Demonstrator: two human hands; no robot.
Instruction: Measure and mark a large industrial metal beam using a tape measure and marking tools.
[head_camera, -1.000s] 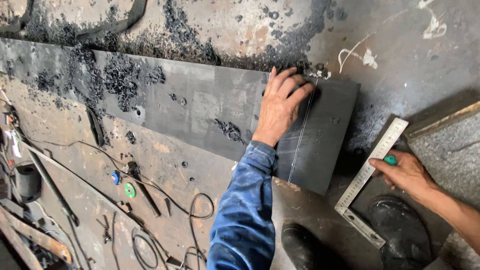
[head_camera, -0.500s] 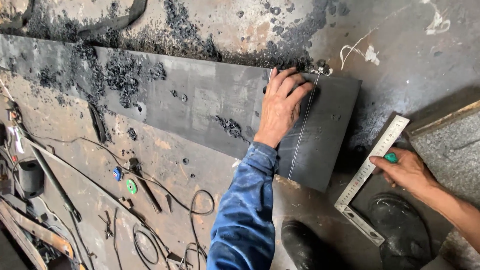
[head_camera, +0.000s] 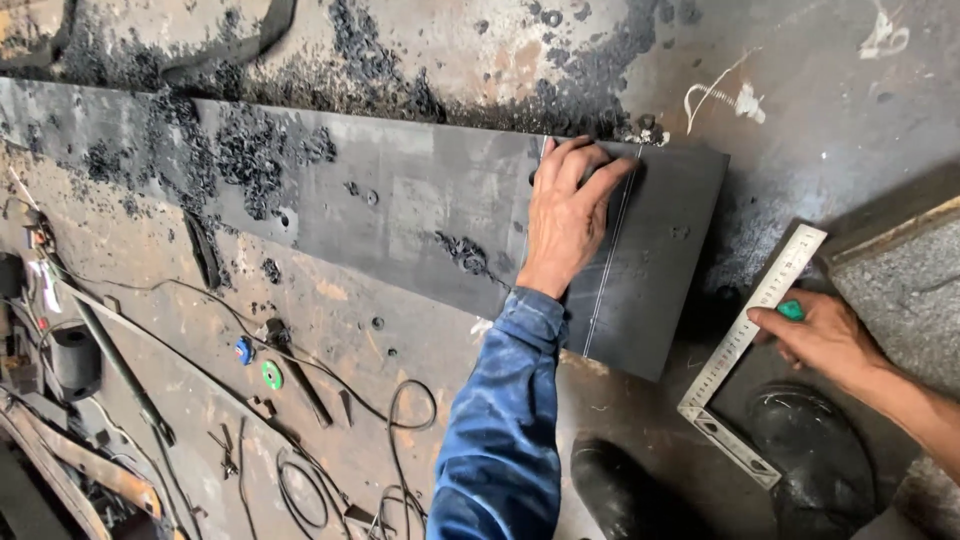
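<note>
Head view: your left hand lay flat on the dark steel plate, fingers spread slightly apart and pressed down, gripping nothing. The fingertips reached the plate's far edge, beside a pale scribed line running across the plate's width; the fingers hid nothing of the line itself. The blue sleeve covered the plate's near edge below the wrist.

The plate lay on the scorched, rust-stained table, its long left end reaching the frame's left edge under heaps of black metal swarf, so that end was hard to make out.

Your right hand rested well apart from the plate, at the right, fingers closed together on a small green object and bearing on the blade of a metal try square. What the green object was could not be told; only a corner showed. The right forearm was cut off by the frame.

Two dark boots showed below, partly out of frame. Wires, a green disc and a blue cap lay on the table at lower left; the clutter beyond them was too dim to identify.
</note>
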